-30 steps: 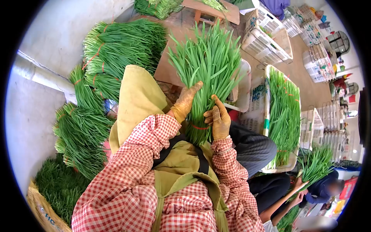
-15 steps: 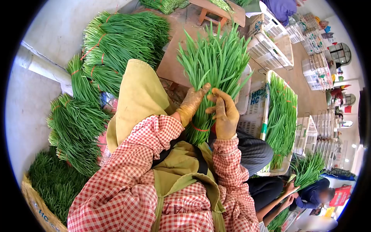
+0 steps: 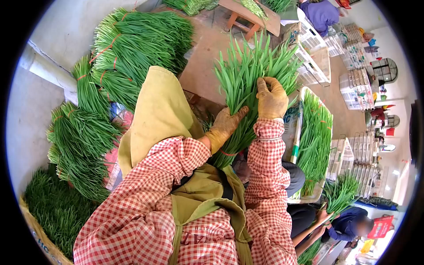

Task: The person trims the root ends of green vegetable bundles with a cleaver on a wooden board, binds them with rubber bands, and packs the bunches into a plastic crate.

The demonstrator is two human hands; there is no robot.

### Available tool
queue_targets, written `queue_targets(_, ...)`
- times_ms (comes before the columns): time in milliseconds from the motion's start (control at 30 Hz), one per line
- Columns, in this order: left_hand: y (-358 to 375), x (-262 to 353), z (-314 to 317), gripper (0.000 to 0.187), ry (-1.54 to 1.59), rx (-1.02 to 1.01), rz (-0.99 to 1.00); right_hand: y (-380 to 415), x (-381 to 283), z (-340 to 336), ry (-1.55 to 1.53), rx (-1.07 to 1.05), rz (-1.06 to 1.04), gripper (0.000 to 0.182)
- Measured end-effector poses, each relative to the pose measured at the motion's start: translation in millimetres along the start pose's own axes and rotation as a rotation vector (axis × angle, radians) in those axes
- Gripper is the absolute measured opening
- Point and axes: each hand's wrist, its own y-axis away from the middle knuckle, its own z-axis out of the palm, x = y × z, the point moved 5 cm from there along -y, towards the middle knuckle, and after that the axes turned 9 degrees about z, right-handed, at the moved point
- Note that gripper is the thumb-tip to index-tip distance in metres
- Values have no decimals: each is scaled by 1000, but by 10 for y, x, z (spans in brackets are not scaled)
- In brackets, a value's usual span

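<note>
A bundle of long green leaves (image 3: 247, 84), tied near its base with a red band, lies over my lap with its leaf tips pointing away from me. My left hand (image 3: 226, 128), in a yellowish stained glove, is wrapped round the middle of the bundle. Higher up, at the bundle's right side, my right hand (image 3: 271, 98) is closed, fingertips pinched together against the leaves. What sits between those fingertips is too small to make out.
Tied green bundles (image 3: 145, 48) are piled at the left. A white crate (image 3: 322, 170) of greens stands at the right, beyond it a co-worker (image 3: 353, 223) holding greens. A wooden stool (image 3: 251, 15) and stacked crates (image 3: 355, 90) are farther off.
My right hand has moved up and right along the leaves, and its spread fingers have closed. My left hand still holds the bundle, which has shifted slightly right.
</note>
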Motion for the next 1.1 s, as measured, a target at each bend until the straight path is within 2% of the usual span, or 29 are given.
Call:
queue_targets(100, 3, -6, -11, 46, -8, 3, 18, -46, 123, 53, -522, -136, 136, 16)
queue_targets(200, 18, 91, -31, 42, -33, 7, 46, 29, 143, 19, -616, -141, 191, 16)
queue_targets(333, -5, 23, -29, 42, 10, -28, 28, 120, 113, -9, -556, -61, 52, 14)
queue_targets(400, -21, 2, -22, 48, 91, -16, 61, 168, 139, 6, -562, -72, 56, 13)
queue_targets(467, -17, -29, -37, 49, 150, -6, 14, 225, 182, 41, -723, -110, -56, 12)
queue_targets(500, -14, -42, -42, 51, 211, 3, -31, 263, 212, 10, -558, -85, -158, 12)
queue_targets(600, -20, 79, -108, 55, 105, -1, 46, 355, 301, -44, -612, 2, -238, 12)
queue_targets(667, 15, 144, -115, 54, 108, 2, 15, 371, 249, -111, -635, 1, -294, 11)
queue_targets(733, 23, 145, -131, 54, 112, 1, -10, 362, 183, -125, -840, -215, -75, 10)
queue_targets(800, -2, 105, -150, 56, 3, -43, 26, 253, 173, -190, -839, -210, -31, 10)
queue_targets(867, -38, 10, -152, 57, 4, -3, 27, 136, 295, -181, -641, -545, 317, 14)
queue_targets(900, -31, 1, -146, 58, 6, 34, 22, 76, 421, -95, -869, -748, 507, 17)
queue_targets(933, -21, -14, -131, 58, 9, 24, 15, 72, 574, -20, -1082, -856, 762, 18)
queue_targets(1000, -1, 44, -118, 61, 176, -13, -53, 196, 266, -322, -1111, -1159, 595, 25)
queue_targets(1033, -10, 83, -155, 68, 34, -75, -20, 177, 185, -495, -1254, -1261, 510, 27)
queue_targets(1067, 24, 94, -111, 68, 39, -75, -23, 147, 113, -675, -1392, -1366, 417, 29)
queue_targets(1100, 55, 121, -79, 70, 100, -49, -16, 144, 55, -827, -1565, -1377, 415, 34)
